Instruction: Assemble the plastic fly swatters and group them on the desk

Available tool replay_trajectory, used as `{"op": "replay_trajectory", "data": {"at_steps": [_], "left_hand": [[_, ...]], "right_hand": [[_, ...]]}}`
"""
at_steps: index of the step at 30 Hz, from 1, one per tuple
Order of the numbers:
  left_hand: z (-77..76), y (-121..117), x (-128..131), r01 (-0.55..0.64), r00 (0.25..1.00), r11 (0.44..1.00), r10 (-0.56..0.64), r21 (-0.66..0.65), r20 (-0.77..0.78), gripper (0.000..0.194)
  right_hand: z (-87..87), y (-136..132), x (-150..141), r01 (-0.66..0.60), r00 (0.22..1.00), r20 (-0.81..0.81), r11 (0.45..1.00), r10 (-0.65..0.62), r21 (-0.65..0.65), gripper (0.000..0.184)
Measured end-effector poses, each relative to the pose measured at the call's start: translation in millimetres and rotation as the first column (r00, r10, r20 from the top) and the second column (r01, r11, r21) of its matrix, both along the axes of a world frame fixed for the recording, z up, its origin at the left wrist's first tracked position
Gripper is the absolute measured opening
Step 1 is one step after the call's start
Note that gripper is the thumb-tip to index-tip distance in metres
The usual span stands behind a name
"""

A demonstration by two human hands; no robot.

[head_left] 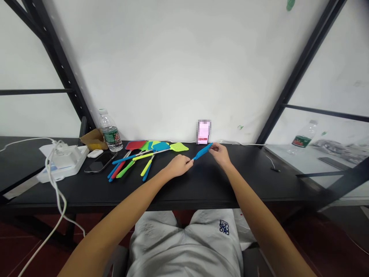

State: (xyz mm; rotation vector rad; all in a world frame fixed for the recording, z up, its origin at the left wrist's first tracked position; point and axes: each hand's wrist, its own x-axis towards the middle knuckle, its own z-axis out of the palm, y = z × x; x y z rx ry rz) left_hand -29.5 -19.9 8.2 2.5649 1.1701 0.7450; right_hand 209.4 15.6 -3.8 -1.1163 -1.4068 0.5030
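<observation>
A blue fly swatter [203, 151] is held over the black table, its flat head seen nearly edge-on and tilted up to the right. My left hand [181, 165] is closed round its shaft end; the handle is hidden in the fingers. My right hand [220, 154] pinches the far tip of the head between thumb and fingers. To the left lies a loose pile of several fly swatters: a red head [135, 145], a blue head [161, 146] and a yellow-green head [179, 147] show, with coloured handles pointing toward me.
Behind my hands a phone [203, 132] with a blurred screen leans on the wall. At left stand a water bottle [111, 132], an open cardboard box [93, 139], a dark phone [100, 162], a white case [95, 153] and a white power strip [65, 159] with cables.
</observation>
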Motion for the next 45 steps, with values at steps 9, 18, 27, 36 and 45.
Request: {"op": "replay_trajectory", "data": {"at_steps": [9,18,27,36,45], "left_hand": [[1.5,1.3,0.6,-0.033,0.999,0.999,0.033,-0.021,-0.003,0.056],[3.0,0.0,0.0,-0.012,0.999,1.000,0.013,-0.020,0.032,0.059],[-1.9,2.7,1.2,0.023,0.999,1.000,-0.022,-0.015,0.048,0.057],[-0.6,-0.3,1.6,0.074,0.996,0.995,-0.071,-0.066,0.049,0.057],[2.4,-3.5,1.5,0.092,0.995,0.990,-0.088,-0.103,0.043,0.057]], "right_hand": [[12.2,-11.9,-9.7,-0.215,0.945,-0.282,0.963,0.165,-0.159,0.033],[15.1,-14.8,-11.2,-0.163,0.943,-0.309,0.980,0.121,-0.114,0.023],[6.4,-4.6,-8.2,-0.095,0.976,-0.202,0.993,0.080,-0.068,0.043],[-1.1,2.9,-5.3,-0.078,0.995,-0.061,0.996,0.074,-0.052,0.033],[-6.4,1.8,1.5,0.077,0.991,0.109,0.996,-0.081,0.041,0.015]]}}
